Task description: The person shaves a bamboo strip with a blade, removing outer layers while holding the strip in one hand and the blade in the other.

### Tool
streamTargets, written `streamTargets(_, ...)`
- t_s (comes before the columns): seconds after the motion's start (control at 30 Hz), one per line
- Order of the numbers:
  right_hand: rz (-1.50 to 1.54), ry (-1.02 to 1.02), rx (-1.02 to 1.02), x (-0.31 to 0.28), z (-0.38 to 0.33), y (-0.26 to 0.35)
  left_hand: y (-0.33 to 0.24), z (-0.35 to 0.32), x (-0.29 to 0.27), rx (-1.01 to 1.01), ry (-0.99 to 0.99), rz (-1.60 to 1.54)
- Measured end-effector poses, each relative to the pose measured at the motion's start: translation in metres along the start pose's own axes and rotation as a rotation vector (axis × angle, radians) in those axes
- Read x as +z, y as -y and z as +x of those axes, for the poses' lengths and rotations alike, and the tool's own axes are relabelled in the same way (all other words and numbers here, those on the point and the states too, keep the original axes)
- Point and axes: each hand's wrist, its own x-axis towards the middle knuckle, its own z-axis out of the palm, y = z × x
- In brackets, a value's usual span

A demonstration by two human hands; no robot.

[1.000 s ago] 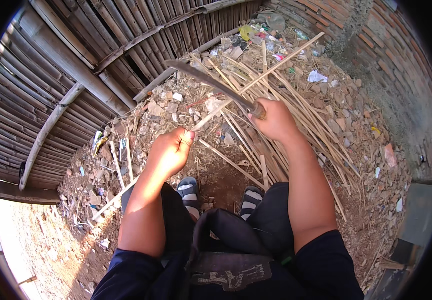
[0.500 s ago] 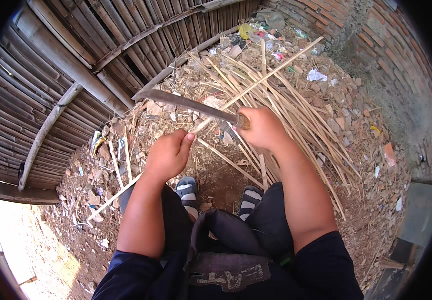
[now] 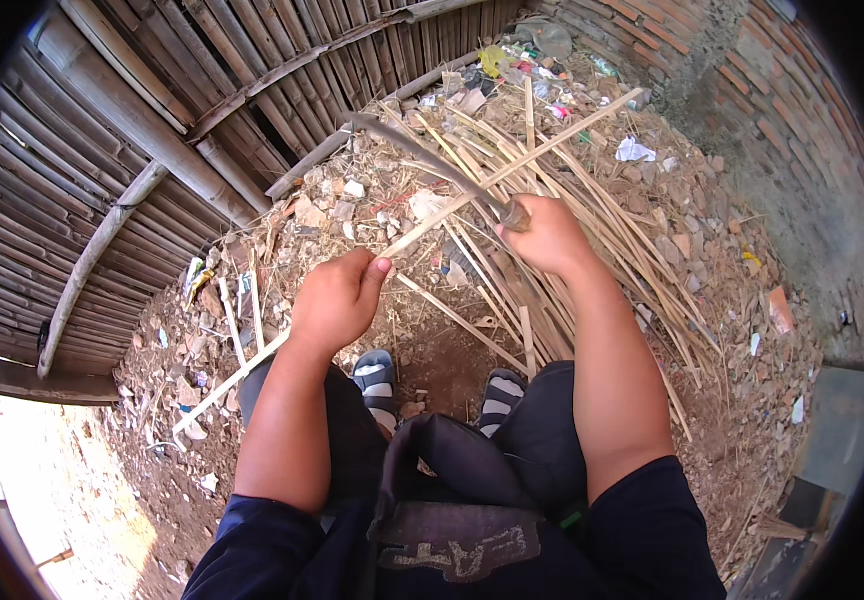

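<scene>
Left grip [image 3: 337,300] pinches a bamboo strip [image 3: 512,170]; right grip [image 3: 544,235] clenches a curved knife [image 3: 427,155], arm outstretched.

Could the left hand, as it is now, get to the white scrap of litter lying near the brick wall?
Probably not. The left hand is closed around a bamboo strip, and the white scrap lies far off to the right, beyond the right hand, its curved blade and the pile of strips.

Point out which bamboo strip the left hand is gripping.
The long pale strip running through the left hand toward the upper right, raised above the pile on the ground.
</scene>
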Motion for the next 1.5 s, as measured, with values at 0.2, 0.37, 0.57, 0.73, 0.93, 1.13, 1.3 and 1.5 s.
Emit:
streamTargets(0.2, -0.065, -0.044, -0.047, 0.014, -0.005, 0.008, 0.003, 0.001, 0.004, -0.029, -0.044, 0.055)
streamTargets(0.37, -0.128, -0.032, -0.131, 0.007, 0.005, -0.014, -0.006, -0.001, 0.001, -0.028, 0.005, 0.045)
streamTargets(0.57, -0.156, -0.097, -0.087, 0.029, 0.009, -0.003, 0.012, -0.002, -0.002, -0.021, 0.0, 0.084)
streamTargets(0.73, -0.087, -0.031, -0.08, 0.02, 0.01, 0.002, 0.0, -0.003, -0.006, -0.01, -0.021, 0.028)
streamTargets(0.93, -0.02, -0.145, -0.035, 0.022, 0.007, -0.002, 0.004, 0.0, -0.002, -0.008, -0.049, 0.029)
streamTargets(1.13, -0.003, 0.015, 0.073, 0.009, 0.009, 0.007, 0.001, -0.003, -0.001, 0.023, -0.071, 0.013)
streamTargets(1.3, -0.074, -0.052, 0.006, 0.02, 0.02, -0.02, 0.006, 0.003, 0.007, -0.058, 0.016, 0.077)
streamTargets(1.5, -0.148, 0.013, -0.088, 0.02, 0.012, -0.003, -0.002, 0.0, 0.004, -0.006, -0.025, 0.058)
